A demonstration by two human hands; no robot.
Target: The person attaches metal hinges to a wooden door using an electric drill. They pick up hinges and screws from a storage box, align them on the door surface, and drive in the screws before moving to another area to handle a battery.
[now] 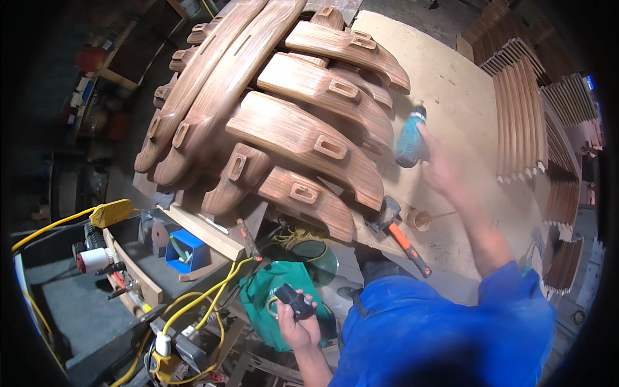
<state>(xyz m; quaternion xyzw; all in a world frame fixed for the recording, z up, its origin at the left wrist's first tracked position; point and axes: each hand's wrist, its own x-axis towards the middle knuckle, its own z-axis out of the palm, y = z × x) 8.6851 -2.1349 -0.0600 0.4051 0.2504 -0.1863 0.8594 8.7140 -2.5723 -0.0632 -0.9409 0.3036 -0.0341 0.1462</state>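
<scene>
In the lower middle, my left hand (pixel 301 330) is closed around a black power-tool battery (pixel 294 302), held over a green bag. My right hand (pixel 438 164) reaches out across the board and grips a teal cordless drill (pixel 411 138). The drill's dark chuck points away from me. Where its handle ends, my hand partly hides it. Closer to me, a hammer (pixel 405 240) with an orange and black handle lies across the board's near edge. Beside its head is a small round wooden piece (pixel 422 220).
Shaped wooden parts with oval slots (pixel 290 122) are piled left of the drill on the pale board (pixel 451 84). Slatted wooden pieces (pixel 521 122) are stacked at the right. A grey tool tray (pixel 71 290), yellow cables (pixel 209 290) and the green bag (pixel 258 297) are lower left.
</scene>
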